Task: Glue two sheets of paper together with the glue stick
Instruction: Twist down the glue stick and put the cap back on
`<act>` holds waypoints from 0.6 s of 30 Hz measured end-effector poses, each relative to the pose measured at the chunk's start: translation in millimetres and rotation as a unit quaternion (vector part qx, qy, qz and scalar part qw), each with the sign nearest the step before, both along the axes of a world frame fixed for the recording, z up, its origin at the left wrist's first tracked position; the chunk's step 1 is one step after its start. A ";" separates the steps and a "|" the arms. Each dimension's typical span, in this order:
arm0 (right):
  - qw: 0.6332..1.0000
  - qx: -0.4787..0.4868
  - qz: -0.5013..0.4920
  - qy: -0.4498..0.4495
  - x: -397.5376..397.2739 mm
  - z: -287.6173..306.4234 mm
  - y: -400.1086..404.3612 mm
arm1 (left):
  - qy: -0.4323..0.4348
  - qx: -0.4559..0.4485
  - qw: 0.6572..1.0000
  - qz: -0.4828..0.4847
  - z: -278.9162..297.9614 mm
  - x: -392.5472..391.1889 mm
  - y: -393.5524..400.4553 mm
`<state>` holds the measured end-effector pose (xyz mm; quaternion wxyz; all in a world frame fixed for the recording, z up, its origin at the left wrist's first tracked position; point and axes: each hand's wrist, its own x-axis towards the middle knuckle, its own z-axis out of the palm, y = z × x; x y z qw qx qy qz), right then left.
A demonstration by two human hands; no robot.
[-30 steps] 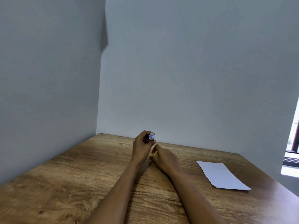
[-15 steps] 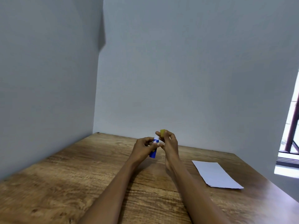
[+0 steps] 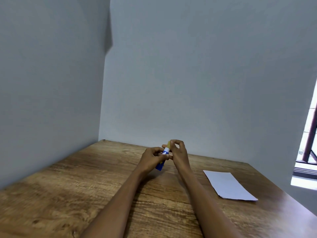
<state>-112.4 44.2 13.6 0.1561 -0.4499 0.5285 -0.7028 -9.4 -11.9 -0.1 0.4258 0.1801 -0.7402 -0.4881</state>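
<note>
A blue glue stick (image 3: 162, 160) with a white label band is held tilted above the wooden table (image 3: 68, 194). My left hand (image 3: 151, 159) grips its body. My right hand (image 3: 177, 152) pinches the yellow cap (image 3: 169, 144) at the stick's upper end. White paper (image 3: 227, 185) lies flat on the table to the right of both hands; I cannot tell whether it is one sheet or two stacked.
Grey walls meet in a corner behind the table's far left. A window with a dark frame (image 3: 308, 143) shows at the right edge. The table's right edge (image 3: 291, 198) runs close past the paper.
Both hands rose from the tabletop with the glue stick. The stick turned from end-on to tilted upright, and my right hand moved onto the yellow cap.
</note>
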 end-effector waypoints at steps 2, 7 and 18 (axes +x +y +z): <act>1.000 0.004 -0.008 -0.015 -3.5 -2.0 0.8 | 0.003 -0.002 1.000 0.005 1.5 0.8 0.8; 1.000 -0.010 -0.001 0.019 -4.2 -5.4 0.3 | 0.007 0.010 1.000 0.008 3.0 2.4 1.1; 0.938 0.179 0.028 0.295 -10.8 -13.8 17.7 | -0.015 0.084 0.996 0.006 -0.2 15.3 -2.8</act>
